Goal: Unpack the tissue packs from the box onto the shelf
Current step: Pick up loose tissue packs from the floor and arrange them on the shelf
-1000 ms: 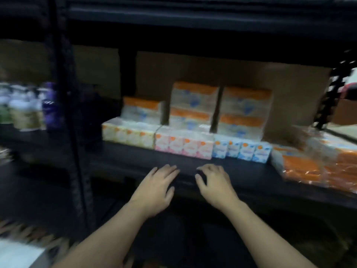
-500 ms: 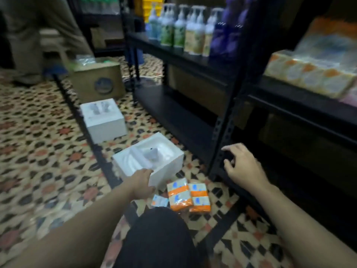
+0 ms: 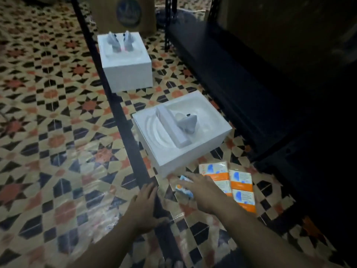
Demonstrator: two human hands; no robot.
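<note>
— At floor level, left side: what is being listed?
— Entry one: left hand (image 3: 144,207), being held flat and slack above the patterned floor (image 3: 48,132), nothing being gripped. Half a second ago it was being kept at the near white box (image 3: 181,132); it is now being drawn back from it.
— Centre?
— Entry two: small blue tissue pack (image 3: 183,187), being covered by the right hand (image 3: 202,192), with the fingers being spread and no closed grip being shown. That hand is being brought down from the shelf upright. A fresh pickup is being judged as under way.
— Right side?
— Entry three: orange tissue packs (image 3: 240,182), being left on the floor just beside that hand. Entry four: shelf (image 3: 222,78), being lost in darkness.
— Unclear items?
— Contact between the fingers and the blue pack is being blurred. The cardboard box (image 3: 127,14) is being cut off at the top. The stocked shelf levels are being kept out of view.
</note>
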